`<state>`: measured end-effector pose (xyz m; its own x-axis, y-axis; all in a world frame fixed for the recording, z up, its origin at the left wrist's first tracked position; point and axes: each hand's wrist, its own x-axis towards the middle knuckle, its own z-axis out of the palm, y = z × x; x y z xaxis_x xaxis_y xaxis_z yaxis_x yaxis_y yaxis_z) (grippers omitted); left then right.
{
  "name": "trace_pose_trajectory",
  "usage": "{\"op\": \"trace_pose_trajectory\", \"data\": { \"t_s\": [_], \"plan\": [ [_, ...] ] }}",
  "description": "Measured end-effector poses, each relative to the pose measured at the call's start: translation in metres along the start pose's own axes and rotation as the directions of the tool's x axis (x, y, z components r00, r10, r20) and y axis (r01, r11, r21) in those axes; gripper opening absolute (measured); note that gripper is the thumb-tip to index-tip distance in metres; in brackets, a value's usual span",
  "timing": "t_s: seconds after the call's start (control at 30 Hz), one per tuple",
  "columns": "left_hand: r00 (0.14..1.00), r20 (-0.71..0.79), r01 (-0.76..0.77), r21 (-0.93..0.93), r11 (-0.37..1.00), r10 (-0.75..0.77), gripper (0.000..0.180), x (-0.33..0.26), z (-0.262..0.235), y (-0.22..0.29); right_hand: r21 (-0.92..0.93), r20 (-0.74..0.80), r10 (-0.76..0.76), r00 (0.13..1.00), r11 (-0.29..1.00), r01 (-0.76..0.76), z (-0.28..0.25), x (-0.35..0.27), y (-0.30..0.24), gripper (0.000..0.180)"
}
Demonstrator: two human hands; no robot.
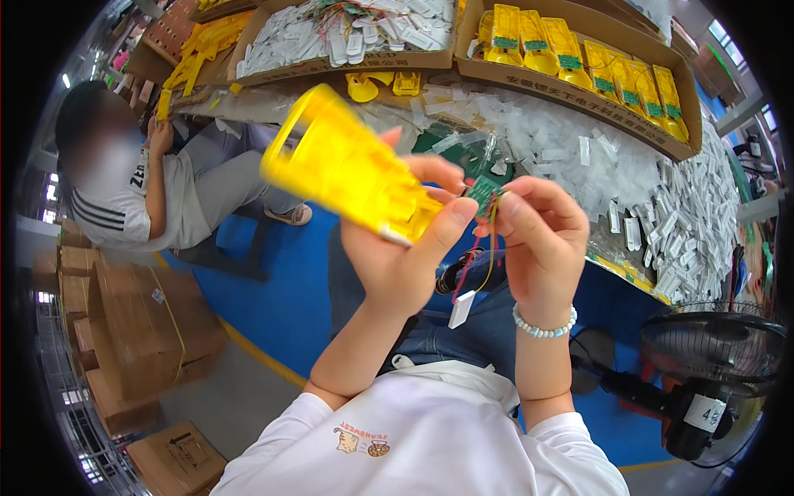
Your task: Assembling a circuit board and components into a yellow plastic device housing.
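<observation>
My left hand point(389, 256) is wrapped round a yellow plastic housing point(343, 161), its wide hollow end tilted up to the left and slightly blurred. A small green circuit board point(484, 195) sits between my two hands, beside the housing's narrow end. The fingertips of my right hand point(546, 227) pinch the board's right side, while my left thumb and forefinger are close to its left edge. Thin red and yellow wires hang below the board. At their lower end dangles a white rectangular piece point(461, 309).
On the table ahead, a cardboard box point(571, 101) holds yellow housings with green boards; another carton point(347, 62) has white pieces with wires. Loose white parts point(686, 223) pile up at right, near a black fan point(711, 347). A person point(124, 182) sits at left behind stacked cartons point(136, 326).
</observation>
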<state>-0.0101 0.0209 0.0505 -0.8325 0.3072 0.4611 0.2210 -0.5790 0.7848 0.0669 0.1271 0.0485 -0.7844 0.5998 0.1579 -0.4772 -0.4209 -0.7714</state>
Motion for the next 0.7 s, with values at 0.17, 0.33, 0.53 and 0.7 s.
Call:
{"op": "trace_pose_trajectory", "data": {
  "t_s": [0.17, 0.33, 0.53, 0.7],
  "plan": [
    [0.927, 0.209, 0.374, -0.519, 0.768, -0.31, 0.045, 0.018, -0.022, -0.011, -0.2, 0.093, 0.009, 0.996, 0.98, 0.009, 0.007, -0.004, -0.02, 0.01],
    [0.873, 0.172, 0.484, -0.413, 0.772, -0.456, 0.05, 0.017, -0.029, -0.016, -0.432, 0.164, 0.039, 0.986, 0.901, 0.036, 0.025, -0.005, -0.017, 0.01],
    [0.892, 0.112, 0.45, -0.321, 0.833, -0.438, 0.049, 0.012, -0.028, -0.014, -0.595, 0.185, -0.037, 0.982, 0.791, 0.142, 0.033, -0.003, -0.006, 0.006],
    [0.895, 0.114, 0.443, -0.339, 0.83, -0.431, 0.048, 0.01, -0.027, -0.015, -0.607, 0.177, -0.016, 0.984, 0.786, 0.121, 0.033, -0.003, -0.002, 0.004]
  ]
}}
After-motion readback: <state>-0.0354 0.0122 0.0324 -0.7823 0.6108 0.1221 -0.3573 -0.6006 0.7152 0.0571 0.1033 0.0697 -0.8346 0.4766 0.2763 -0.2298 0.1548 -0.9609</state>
